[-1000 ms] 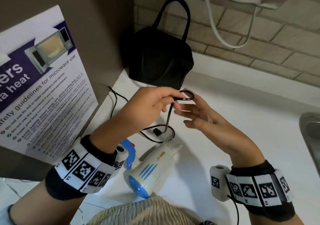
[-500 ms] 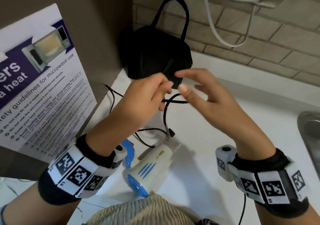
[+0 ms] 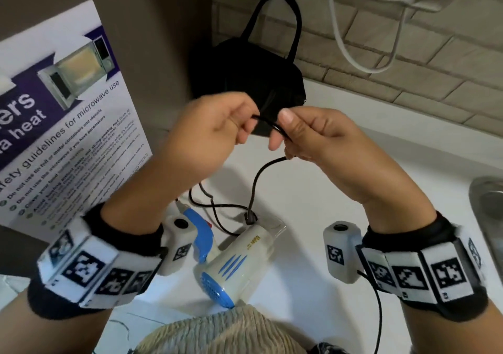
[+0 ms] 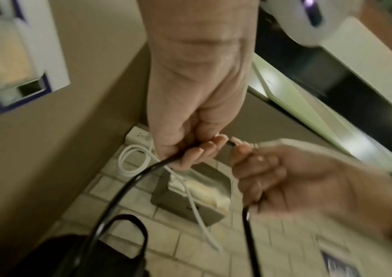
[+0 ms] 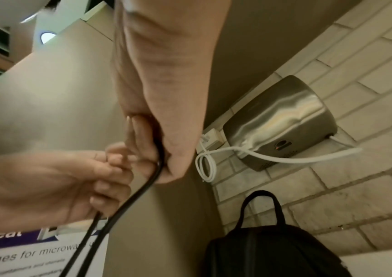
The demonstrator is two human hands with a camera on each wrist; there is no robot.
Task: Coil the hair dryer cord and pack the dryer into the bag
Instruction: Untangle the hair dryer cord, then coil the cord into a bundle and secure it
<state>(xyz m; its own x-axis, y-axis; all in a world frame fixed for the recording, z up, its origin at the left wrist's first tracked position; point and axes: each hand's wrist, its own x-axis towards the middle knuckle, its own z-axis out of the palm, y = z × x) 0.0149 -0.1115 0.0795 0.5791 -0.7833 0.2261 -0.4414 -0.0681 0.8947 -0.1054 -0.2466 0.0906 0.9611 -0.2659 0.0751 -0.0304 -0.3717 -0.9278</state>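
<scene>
A white and blue hair dryer lies on the white counter below my hands. Its black cord rises from the dryer's end to my hands, with more slack looped on the counter near the dryer. My left hand pinches the cord with curled fingers. Close beside it, my right hand grips the cord in a closed fist. The black bag with loop handles stands upright in the back corner behind both hands.
A microwave safety poster leans against the left wall. A steel hand dryer with a white cable hangs on the brick wall above. A metal sink's rim sits at the right edge. Beige fabric shows at the bottom.
My right hand, open with spread fingers before, has closed on the cord next to my left hand. Both hands have come together in front of the bag.
</scene>
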